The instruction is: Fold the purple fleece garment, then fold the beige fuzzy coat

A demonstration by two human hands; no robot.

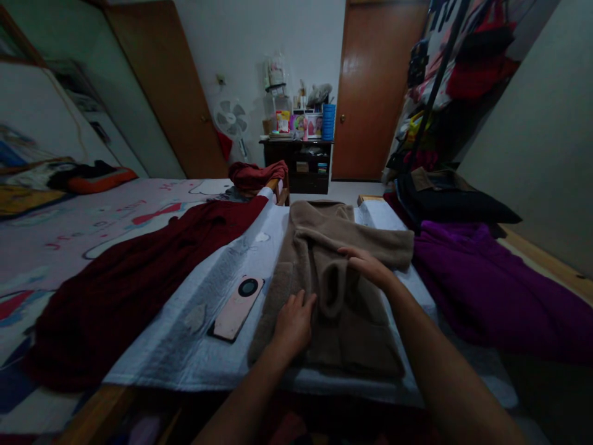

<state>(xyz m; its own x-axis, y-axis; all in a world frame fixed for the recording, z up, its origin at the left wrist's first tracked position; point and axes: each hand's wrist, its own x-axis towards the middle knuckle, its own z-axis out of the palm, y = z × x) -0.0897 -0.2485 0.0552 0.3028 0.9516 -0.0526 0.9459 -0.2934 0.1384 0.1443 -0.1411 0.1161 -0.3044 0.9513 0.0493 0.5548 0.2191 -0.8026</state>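
A brown fleece coat lies on a white cloth, partly folded. One of its sleeves stretches out to the right, and another bends down over the front with its cuff opening facing me. My left hand rests on the coat's front, palm down with the fingers spread. Across the bent sleeve lies my right hand, its index finger extended to the left and its thumb not clearly visible. To the left of the coat is a pink phone, face down with its round black camera ring showing.
A dark red garment lies on the left, over the edge of a patterned bed. Purple clothing and a dark folded pile are at the right. Behind stand a black cabinet, a fan and a wooden door.
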